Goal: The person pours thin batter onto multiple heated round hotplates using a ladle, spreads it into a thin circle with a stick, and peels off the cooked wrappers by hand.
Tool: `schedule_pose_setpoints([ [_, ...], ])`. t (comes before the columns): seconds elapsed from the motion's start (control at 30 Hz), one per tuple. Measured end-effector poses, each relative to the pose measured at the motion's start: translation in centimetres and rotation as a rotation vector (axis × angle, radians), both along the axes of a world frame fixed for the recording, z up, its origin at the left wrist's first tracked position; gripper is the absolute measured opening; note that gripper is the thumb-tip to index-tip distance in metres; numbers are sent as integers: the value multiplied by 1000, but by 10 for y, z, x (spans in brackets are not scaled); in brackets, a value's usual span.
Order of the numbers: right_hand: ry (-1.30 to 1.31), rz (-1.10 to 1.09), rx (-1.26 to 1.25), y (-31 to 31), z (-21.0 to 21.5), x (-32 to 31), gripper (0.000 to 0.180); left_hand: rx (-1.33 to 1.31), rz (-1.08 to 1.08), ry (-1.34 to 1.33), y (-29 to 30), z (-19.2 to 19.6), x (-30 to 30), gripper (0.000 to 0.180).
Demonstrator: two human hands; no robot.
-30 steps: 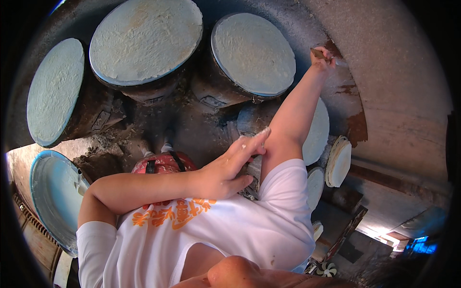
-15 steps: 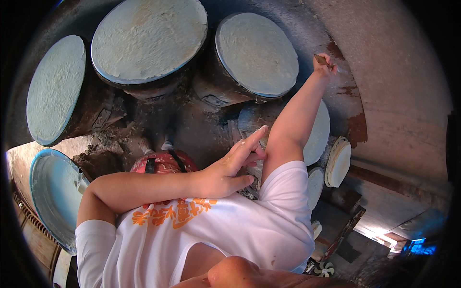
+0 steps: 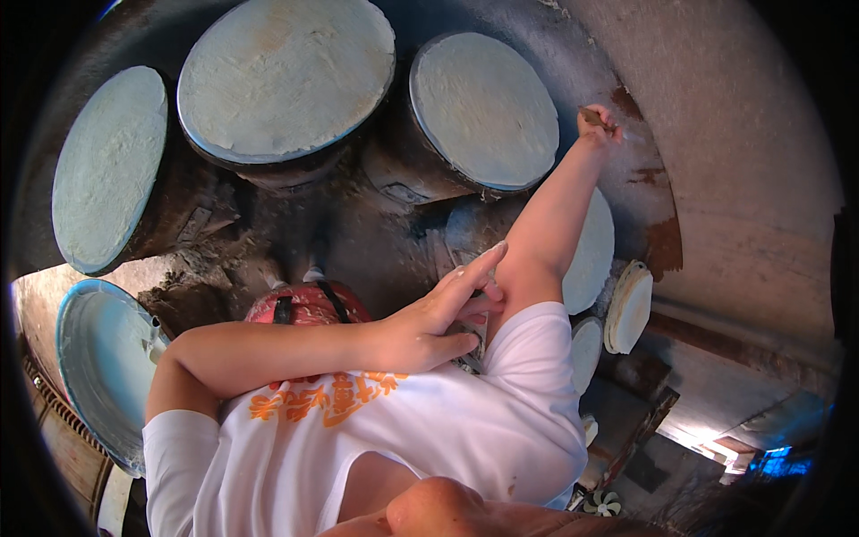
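Observation:
My right arm stretches out to the far right, toward the stained wall. At its end my right hand point(image 3: 608, 132) is closed around a small flat brown piece point(image 3: 591, 118), which juts out on the hand's left side; its kind cannot be made out. Bent across my body, my left hand point(image 3: 445, 318) holds nothing, its whitish fingers stretched out and apart beside my right elbow, seemingly touching it. Beyond my hands stand round drums topped with pale, rough-coated discs: one at the left point(image 3: 109, 170), a large one in the middle point(image 3: 286, 76) and one at the right point(image 3: 484, 109).
Under my right forearm another pale-topped drum point(image 3: 586, 255) is partly hidden. Right of it sits a thick pale round stack point(image 3: 628, 309). A blue-rimmed basin point(image 3: 100, 358) with a handled tool stands at my left. A rust-marked wall point(image 3: 734, 179) curves along the right.
The view has shifted slightly, so the drums sit a little farther right and lower. My right hand has moved slightly left and down in the picture, still gripping the brown piece.

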State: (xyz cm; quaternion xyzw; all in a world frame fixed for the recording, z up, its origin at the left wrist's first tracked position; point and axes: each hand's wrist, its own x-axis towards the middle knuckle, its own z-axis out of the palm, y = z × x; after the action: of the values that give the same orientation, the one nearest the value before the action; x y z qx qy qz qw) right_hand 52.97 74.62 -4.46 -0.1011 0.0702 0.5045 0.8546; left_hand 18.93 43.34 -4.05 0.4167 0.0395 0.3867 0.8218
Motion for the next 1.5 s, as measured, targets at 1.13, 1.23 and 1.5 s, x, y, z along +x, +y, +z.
schedule_pose_setpoints([
  [1.13,-2458,219,-41,123,-101,-312,11,-375,1485,940,194,-86,-220,25],
  [1.23,-2419,137,-34,114,-89,-318,10,-359,1516,981,209,-89,-238,24],
  [1.5,-2376,113,0,89,-42,-315,10,26,1530,1248,266,-114,-293,24],
])
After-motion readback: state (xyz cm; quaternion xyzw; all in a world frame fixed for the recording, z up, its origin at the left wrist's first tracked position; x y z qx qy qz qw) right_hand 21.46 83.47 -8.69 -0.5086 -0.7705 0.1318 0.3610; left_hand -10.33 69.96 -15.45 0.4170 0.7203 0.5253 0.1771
